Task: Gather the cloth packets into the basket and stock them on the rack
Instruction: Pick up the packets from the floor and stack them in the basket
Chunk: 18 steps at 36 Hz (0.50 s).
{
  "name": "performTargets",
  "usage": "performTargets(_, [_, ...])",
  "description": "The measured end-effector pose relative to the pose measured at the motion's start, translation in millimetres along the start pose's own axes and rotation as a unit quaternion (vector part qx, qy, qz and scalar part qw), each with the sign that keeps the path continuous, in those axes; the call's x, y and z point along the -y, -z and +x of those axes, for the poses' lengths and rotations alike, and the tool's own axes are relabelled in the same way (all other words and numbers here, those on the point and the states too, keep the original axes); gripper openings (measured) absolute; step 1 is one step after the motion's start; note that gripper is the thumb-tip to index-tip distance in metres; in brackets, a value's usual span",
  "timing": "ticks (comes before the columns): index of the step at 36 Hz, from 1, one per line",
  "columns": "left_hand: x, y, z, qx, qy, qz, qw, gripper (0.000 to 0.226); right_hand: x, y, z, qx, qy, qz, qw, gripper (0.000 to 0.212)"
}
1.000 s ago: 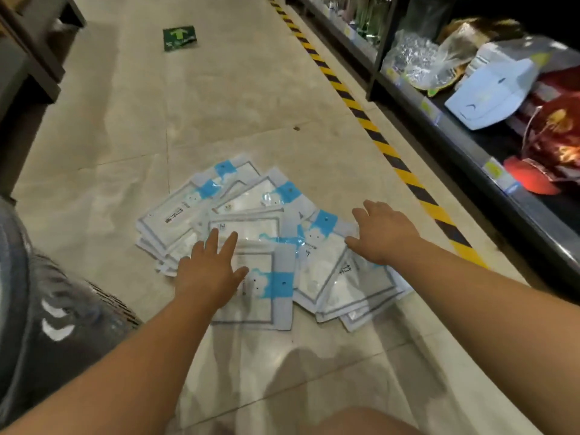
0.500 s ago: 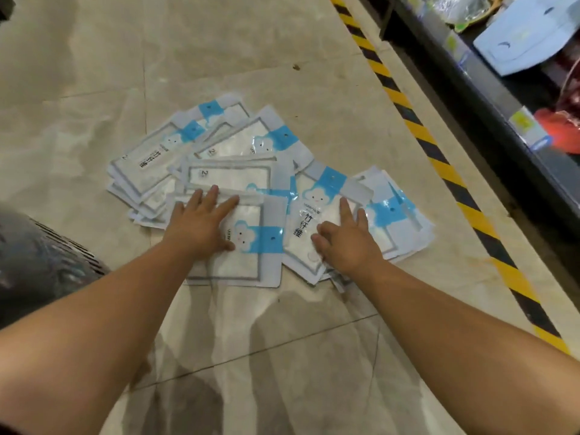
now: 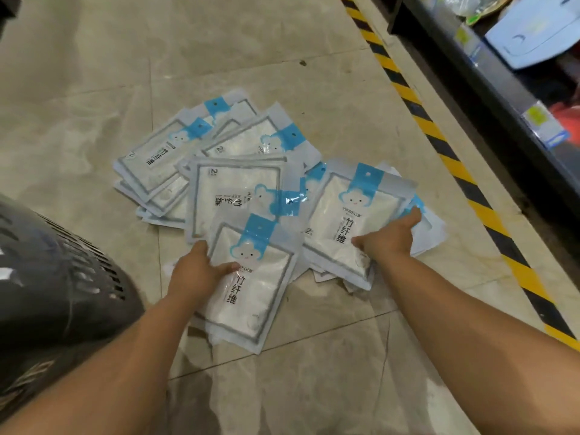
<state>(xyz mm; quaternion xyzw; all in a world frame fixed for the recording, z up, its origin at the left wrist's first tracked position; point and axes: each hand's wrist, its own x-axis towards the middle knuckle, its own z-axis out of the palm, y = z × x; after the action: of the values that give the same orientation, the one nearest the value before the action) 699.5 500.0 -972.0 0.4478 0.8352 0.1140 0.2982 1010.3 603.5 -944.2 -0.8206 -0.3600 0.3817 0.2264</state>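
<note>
Several white cloth packets with blue tabs (image 3: 238, 180) lie fanned out on the tiled floor. My left hand (image 3: 196, 273) grips the left edge of the nearest packet (image 3: 251, 287), thumb on top, and the packet is lifted and tilted toward me. My right hand (image 3: 387, 238) holds a second packet (image 3: 354, 215) at its right side, fingers curled round the edge, with more packets stacked under it. The dark slotted basket (image 3: 56, 284) stands at the left, next to my left forearm.
A store rack (image 3: 489, 86) runs along the right, its low shelf holding a pale blue package (image 3: 533, 36) and price tags (image 3: 544, 124). Yellow-black hazard tape (image 3: 439, 142) lines the floor in front of it. Bare tiles stretch beyond the packets.
Both hands lay flat on the pile before. Now each has taken hold of a packet and raised it off the pile. The camera has come closer and lower.
</note>
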Motion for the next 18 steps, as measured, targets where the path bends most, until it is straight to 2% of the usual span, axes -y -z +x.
performTargets(4, [1, 7, 2, -0.005, -0.037, -0.094, 0.995, 0.037, -6, 10, 7, -0.019, 0.042, 0.027, 0.999, 0.06])
performTargets(6, [-4, 12, 3, -0.023, -0.049, -0.136, 0.989, 0.033, -4, 17, 8, -0.019, 0.089, 0.061, 0.994, 0.038])
performTargets(10, [-34, 25, 6, -0.091, -0.065, -0.169, 0.979, 0.029, 13, 31, 5, -0.034, 0.161, 0.108, 0.98, 0.027])
performTargets(13, [-65, 40, 6, -0.118, -0.07, -0.217, 0.966, 0.023, 37, 38, -2, -0.009, 0.199, 0.117, 0.973, 0.013])
performTargets(18, [-115, 81, 0, -0.16, -0.098, -0.299, 0.936, 0.016, 86, 45, -24, 0.03, 0.255, 0.131, 0.957, 0.016])
